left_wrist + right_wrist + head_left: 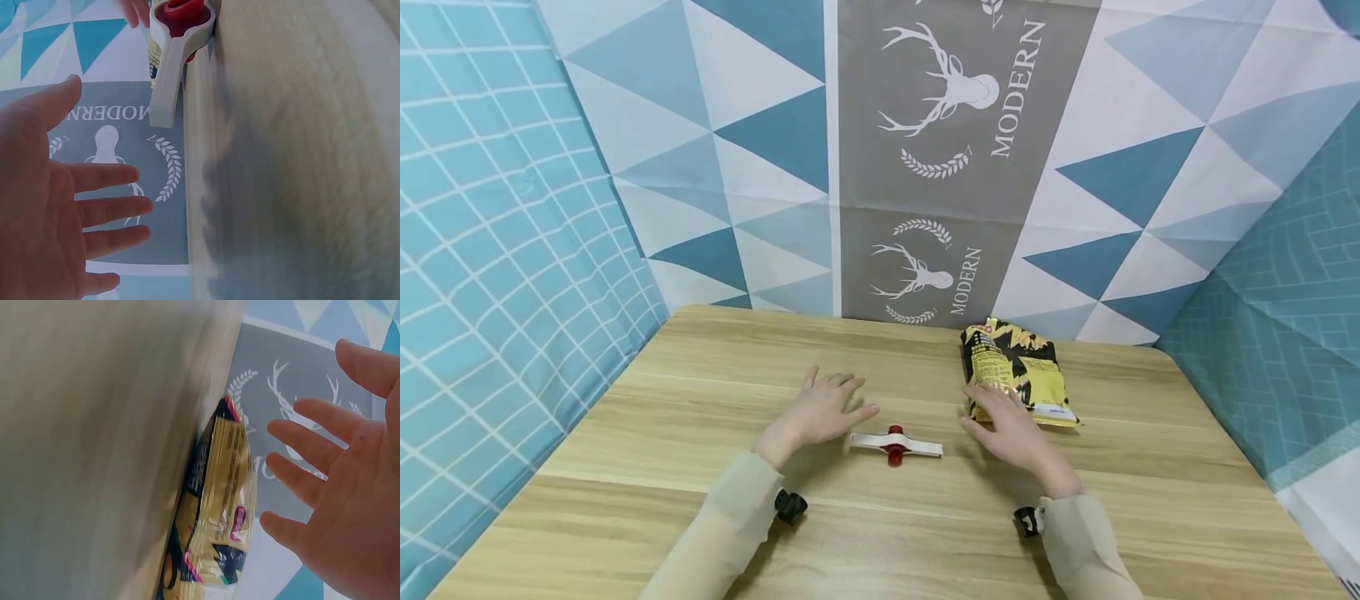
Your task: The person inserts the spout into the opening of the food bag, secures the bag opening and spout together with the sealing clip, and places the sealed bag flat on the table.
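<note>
Between the hands on the wooden table lies a white, two-armed tool with a red round centre (896, 446); one white arm (167, 87) shows in the left wrist view. My left hand (823, 410) hovers just to its left, fingers spread, holding nothing. To the right, my right hand (1011, 432) is also spread and holds nothing. It is nearest to a black and yellow snack bag (1043, 387), whose near left part it hides in the head view. The right wrist view shows the bag (222, 494) apart from the fingers (306, 440).
The wooden table (700, 358) meets a patterned wall cloth (917, 192) at its back edge. Blue tiled cloth (512, 208) hangs at the left, and teal cloth (1285, 275) at the right. Black wrist cameras (790, 507) sit below the sleeves.
</note>
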